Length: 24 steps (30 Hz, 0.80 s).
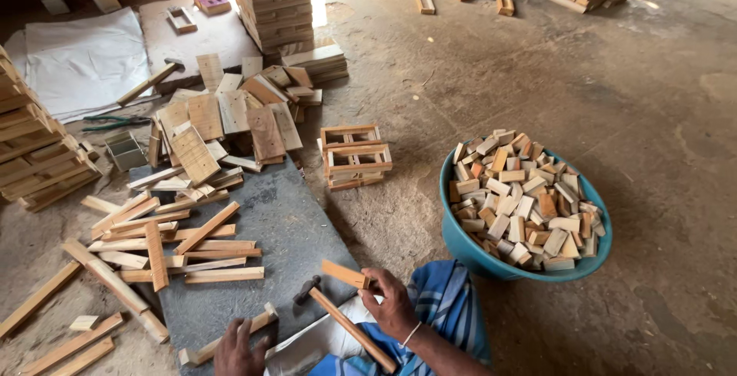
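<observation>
My right hand (393, 308) is shut on a small flat wooden block (343, 274), held just above the near edge of a dark stone slab (284, 230). A hammer (349, 328) with a wooden handle lies slanted just under that hand, its dark head toward the slab. At the bottom edge, my left hand (236, 351) rests with spread fingers on a short wooden strip (230, 335) lying on the slab's near corner.
A teal tub (468, 249) heaped with small wooden blocks stands at the right. Loose wooden strips (184, 249) and flat boards (223, 122) cover the left. Two small wooden frames (355, 157) sit in the middle. Tall stacks of frames stand at the back and far left.
</observation>
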{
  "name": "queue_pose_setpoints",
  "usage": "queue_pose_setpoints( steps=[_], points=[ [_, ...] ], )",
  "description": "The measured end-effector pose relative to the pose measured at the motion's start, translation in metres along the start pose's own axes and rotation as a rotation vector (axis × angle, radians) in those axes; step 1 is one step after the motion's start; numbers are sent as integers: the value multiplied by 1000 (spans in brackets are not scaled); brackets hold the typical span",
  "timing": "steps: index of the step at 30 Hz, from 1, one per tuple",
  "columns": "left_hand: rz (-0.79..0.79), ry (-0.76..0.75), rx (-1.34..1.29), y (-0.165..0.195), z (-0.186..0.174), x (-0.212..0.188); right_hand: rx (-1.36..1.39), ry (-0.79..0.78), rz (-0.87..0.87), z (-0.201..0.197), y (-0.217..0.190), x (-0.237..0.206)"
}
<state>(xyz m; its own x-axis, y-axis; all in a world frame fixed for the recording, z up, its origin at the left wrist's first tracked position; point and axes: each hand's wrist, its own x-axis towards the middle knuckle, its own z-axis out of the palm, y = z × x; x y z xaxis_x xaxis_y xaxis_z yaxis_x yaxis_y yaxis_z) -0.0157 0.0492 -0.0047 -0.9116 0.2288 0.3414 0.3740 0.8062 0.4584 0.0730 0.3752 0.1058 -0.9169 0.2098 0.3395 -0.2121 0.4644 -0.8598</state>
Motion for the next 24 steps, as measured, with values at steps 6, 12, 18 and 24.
queue_pose_setpoints(
  steps=[6, 12, 18, 24],
  points=[
    [470, 210, -61, 92, -41, -1, 112, -212, -224, 14, -31, -26],
    [84, -42, -289, 117, -71, -2, -207, -321, -255, 28, -2, -45],
    [-654, 11, -1240, 82, -71, 32, -608, -485, 137, 21, 25, -56],
    [-664, 48, -1330, 74, -60, 43, 6, -501, 383, 27, 70, -49]
  ],
)
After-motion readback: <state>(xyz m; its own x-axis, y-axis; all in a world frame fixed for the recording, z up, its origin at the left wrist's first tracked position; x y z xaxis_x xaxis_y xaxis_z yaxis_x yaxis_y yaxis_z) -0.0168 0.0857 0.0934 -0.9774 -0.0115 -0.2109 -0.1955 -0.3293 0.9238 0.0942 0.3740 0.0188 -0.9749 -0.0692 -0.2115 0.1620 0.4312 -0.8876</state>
